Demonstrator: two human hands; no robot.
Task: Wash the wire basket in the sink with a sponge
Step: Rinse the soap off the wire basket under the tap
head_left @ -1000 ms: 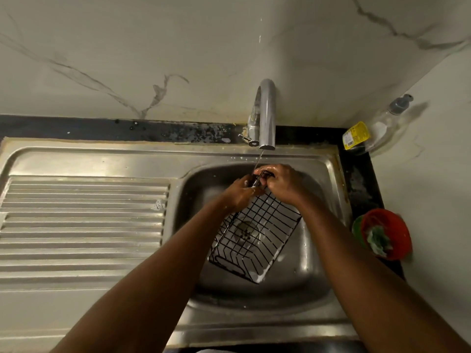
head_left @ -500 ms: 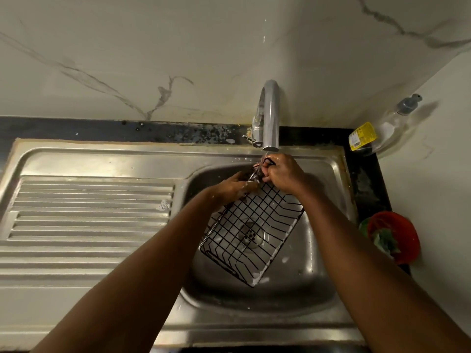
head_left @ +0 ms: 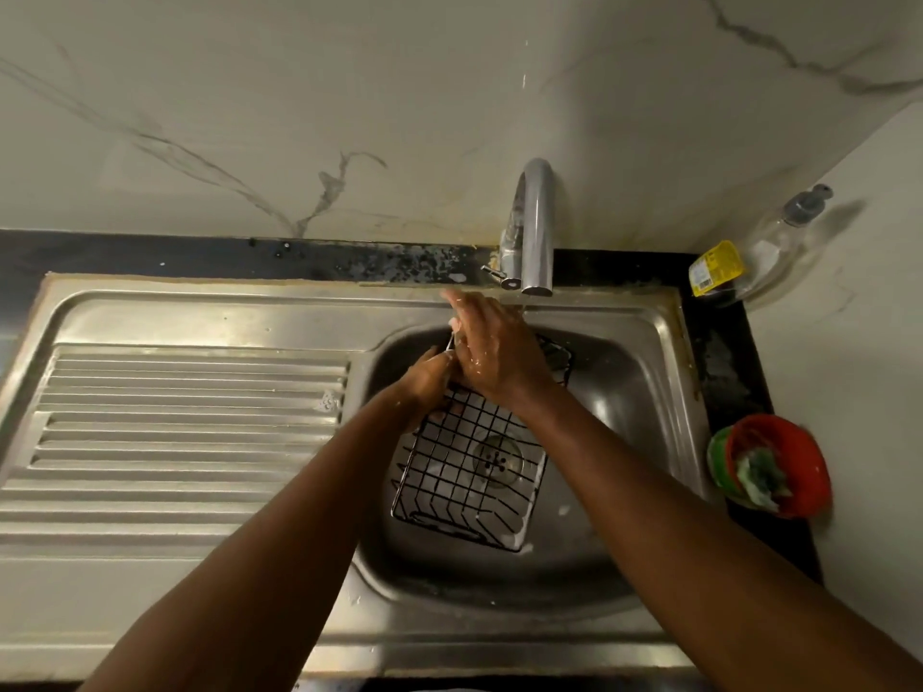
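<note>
- Since half a second ago, lifted the right hand (head_left: 494,357) off the far rim of the wire basket (head_left: 469,472). Fingers now straight and close together, stretched up toward the lever of the tap (head_left: 537,227), holding nothing.
- Turned the basket as well: now lies flatter and lower in the sink (head_left: 624,392), over the drain, with its far end under the right palm.
- Keeps the left hand (head_left: 427,384) on the basket's upper-left rim, fingers curled round the wire. Partly covered by the right hand, so cannot tell which wire exactly.
- Looks like the rinsing stage, going by the wet hands and the pale suds at the basket's near corner. Probably reaching for the lever to alter or stop the flow. Cannot tell whether water is running.
- Holds no sponge in either hand. Leaves a green scrubber (head_left: 759,476) in the red bowl (head_left: 809,452) on the counter to the right, well apart from the basket.
- Shows a yellow label (head_left: 714,267) with a barcode on the clear bottle (head_left: 779,237) in the corner, its print too small to read. No brand legible anywhere else.
</note>
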